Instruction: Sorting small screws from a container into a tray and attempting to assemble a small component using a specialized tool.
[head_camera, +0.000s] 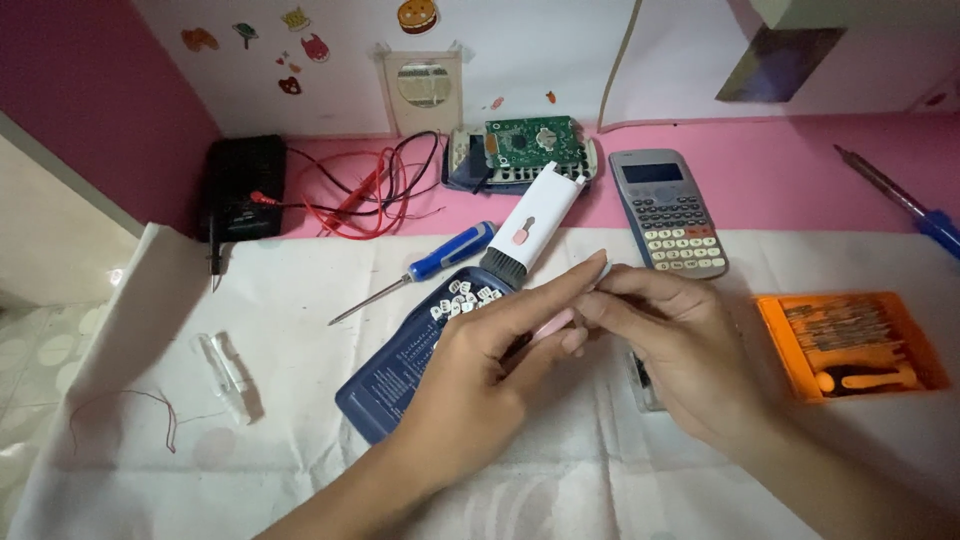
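A small pale pink plastic piece (556, 325) is pinched between the fingertips of the left hand (480, 365) and right hand (680, 355), above a dark blue calculator back shell (395, 375) strewn with white keys (462, 297).

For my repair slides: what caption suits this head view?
Both hands, left and right, pinch a small pink part above a blue calculator shell.

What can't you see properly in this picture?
1. The small pink thing pinched between the left hand and the right hand: head view, fingers cover most of it.
2. The object under the right hand: mostly hidden by the palm.
3. The bits in the orange tray: too small and blurred.
4. The pen: cut off by the right edge.
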